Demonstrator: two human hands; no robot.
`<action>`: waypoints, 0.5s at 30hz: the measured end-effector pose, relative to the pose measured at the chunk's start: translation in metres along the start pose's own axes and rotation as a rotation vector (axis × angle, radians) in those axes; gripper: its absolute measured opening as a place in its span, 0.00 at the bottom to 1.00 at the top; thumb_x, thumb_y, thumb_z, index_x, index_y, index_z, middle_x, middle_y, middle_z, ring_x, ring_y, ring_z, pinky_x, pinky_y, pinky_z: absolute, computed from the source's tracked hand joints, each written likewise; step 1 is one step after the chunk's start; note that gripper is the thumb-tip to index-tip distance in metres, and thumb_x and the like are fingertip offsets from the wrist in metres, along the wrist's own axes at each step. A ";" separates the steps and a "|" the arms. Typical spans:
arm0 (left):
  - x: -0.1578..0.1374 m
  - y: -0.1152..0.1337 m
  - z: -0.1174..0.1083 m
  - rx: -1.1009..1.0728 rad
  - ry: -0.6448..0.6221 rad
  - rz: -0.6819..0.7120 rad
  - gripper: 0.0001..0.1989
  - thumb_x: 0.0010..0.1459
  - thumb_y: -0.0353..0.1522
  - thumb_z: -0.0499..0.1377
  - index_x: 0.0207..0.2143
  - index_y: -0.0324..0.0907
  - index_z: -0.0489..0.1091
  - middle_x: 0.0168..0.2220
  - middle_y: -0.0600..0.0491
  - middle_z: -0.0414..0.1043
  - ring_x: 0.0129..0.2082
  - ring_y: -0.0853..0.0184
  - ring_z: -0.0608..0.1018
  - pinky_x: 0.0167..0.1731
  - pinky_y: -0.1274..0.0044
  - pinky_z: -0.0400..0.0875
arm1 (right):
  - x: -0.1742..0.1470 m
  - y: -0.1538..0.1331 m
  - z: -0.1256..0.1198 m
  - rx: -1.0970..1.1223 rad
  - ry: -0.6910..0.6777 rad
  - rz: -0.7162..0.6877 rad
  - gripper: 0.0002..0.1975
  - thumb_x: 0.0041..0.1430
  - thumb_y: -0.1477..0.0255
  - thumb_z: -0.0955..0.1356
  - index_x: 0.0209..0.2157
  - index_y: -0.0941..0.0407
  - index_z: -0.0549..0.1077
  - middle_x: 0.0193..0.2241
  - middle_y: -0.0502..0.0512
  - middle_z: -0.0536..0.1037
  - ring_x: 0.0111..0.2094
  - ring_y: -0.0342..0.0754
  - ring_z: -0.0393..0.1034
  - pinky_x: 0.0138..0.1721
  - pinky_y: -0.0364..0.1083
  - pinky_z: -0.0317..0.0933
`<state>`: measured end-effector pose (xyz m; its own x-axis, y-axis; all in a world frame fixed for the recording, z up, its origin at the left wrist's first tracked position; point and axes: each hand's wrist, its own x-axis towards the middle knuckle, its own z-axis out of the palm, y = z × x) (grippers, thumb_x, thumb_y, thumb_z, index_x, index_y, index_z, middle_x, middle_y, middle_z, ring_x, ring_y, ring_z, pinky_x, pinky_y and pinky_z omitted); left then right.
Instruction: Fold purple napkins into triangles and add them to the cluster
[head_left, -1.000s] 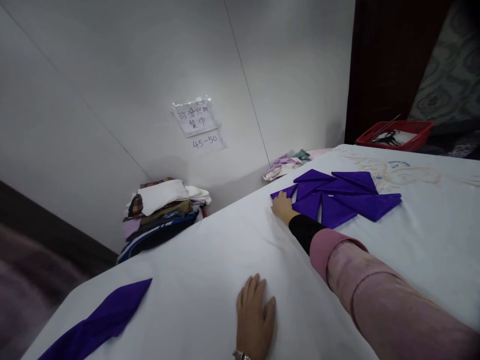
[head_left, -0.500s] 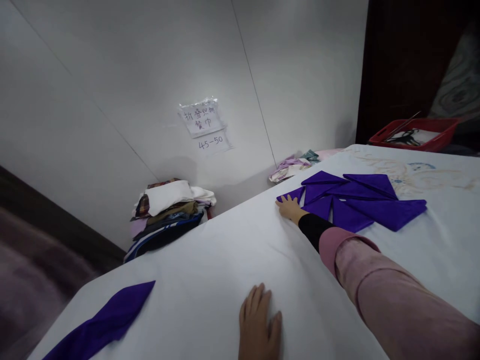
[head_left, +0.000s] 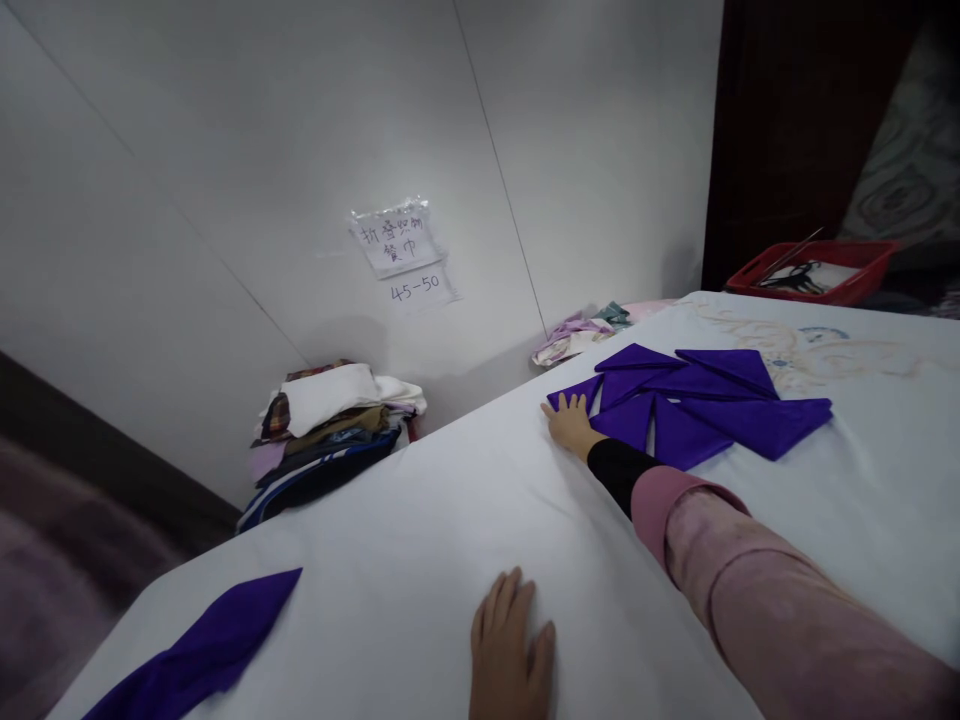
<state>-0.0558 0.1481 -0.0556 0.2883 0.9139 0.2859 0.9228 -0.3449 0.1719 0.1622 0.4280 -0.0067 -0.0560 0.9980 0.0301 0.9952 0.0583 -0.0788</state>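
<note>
My left hand (head_left: 508, 640) lies palm down on the white tablecloth (head_left: 420, 560), fingers out and holding nothing. My right hand (head_left: 571, 425) reaches far across the table, its fingers spread over the near edge of a small folded purple napkin (head_left: 576, 392). That napkin is the leftmost of several purple napkins (head_left: 705, 380) folded into pointed shapes, grouped close together and partly overlapping. The right forearm covers some of the cloth in front of them. At the table's lower left lies another purple napkin (head_left: 206, 640), long and pointed, running out of view at the bottom.
A pile of folded clothes (head_left: 330, 430) sits beyond the table's far edge, with a smaller cloth heap (head_left: 574, 335) farther right. A red basket (head_left: 847, 285) holding scissors stands at the back right. Handwritten paper signs (head_left: 401, 240) hang on the wall.
The view has shifted slightly, so everything sits a little farther left. My right hand stays on the same napkin, its fingers slightly more spread. My left hand remains flat on the tablecloth.
</note>
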 end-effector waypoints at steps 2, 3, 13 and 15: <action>0.002 0.004 -0.004 -0.026 -0.030 -0.043 0.21 0.59 0.36 0.51 0.54 0.46 0.65 0.58 0.51 0.62 0.58 0.58 0.63 0.53 0.63 0.63 | -0.007 -0.003 0.000 0.003 0.022 -0.021 0.28 0.61 0.72 0.56 0.63 0.54 0.51 0.63 0.69 0.49 0.61 0.66 0.45 0.56 0.68 0.26; 0.003 0.006 -0.006 -0.040 -0.047 -0.062 0.21 0.59 0.37 0.50 0.54 0.46 0.65 0.58 0.50 0.62 0.59 0.57 0.63 0.54 0.62 0.62 | -0.012 -0.005 0.001 0.006 0.033 -0.027 0.29 0.61 0.71 0.56 0.63 0.55 0.50 0.63 0.69 0.49 0.61 0.66 0.45 0.56 0.68 0.27; 0.014 0.021 -0.021 -0.115 -0.118 -0.145 0.21 0.59 0.38 0.49 0.54 0.44 0.65 0.60 0.50 0.60 0.61 0.60 0.59 0.58 0.62 0.54 | -0.084 -0.001 -0.001 0.038 0.073 -0.085 0.32 0.61 0.64 0.59 0.63 0.65 0.49 0.61 0.74 0.52 0.62 0.62 0.46 0.59 0.60 0.36; 0.015 0.022 -0.021 -0.110 -0.118 -0.146 0.21 0.59 0.37 0.49 0.54 0.43 0.65 0.59 0.49 0.60 0.61 0.59 0.59 0.58 0.62 0.54 | -0.104 0.002 -0.005 0.051 0.077 -0.109 0.33 0.61 0.63 0.60 0.62 0.66 0.50 0.61 0.74 0.52 0.62 0.61 0.44 0.59 0.59 0.36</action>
<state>-0.0364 0.1499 -0.0271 0.1870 0.9724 0.1393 0.9253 -0.2220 0.3074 0.1702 0.3244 -0.0050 -0.1558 0.9808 0.1172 0.9780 0.1698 -0.1213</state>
